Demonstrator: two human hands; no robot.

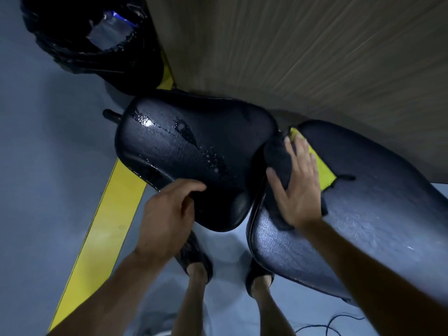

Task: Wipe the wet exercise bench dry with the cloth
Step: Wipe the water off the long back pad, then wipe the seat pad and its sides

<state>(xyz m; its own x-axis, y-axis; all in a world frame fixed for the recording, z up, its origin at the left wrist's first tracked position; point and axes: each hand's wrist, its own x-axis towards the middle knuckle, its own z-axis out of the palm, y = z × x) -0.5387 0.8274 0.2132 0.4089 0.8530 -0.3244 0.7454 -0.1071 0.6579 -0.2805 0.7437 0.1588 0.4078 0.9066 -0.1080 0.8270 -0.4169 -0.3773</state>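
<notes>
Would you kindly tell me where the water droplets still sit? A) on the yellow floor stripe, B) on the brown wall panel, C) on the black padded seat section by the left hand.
C: glistening droplets lie across the black padded seat section whose edge the left hand holds.

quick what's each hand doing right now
Left hand: fingers curled on the seat pad edge.
Right hand: open, flat, pressing the cloth down.

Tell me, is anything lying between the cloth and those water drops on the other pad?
Nothing visible lies between them. The cloth sits under the right hand at the gap between the two pads, and the water drops lie on the open seat pad. The left hand grips that pad's near edge, off to the side.
</notes>
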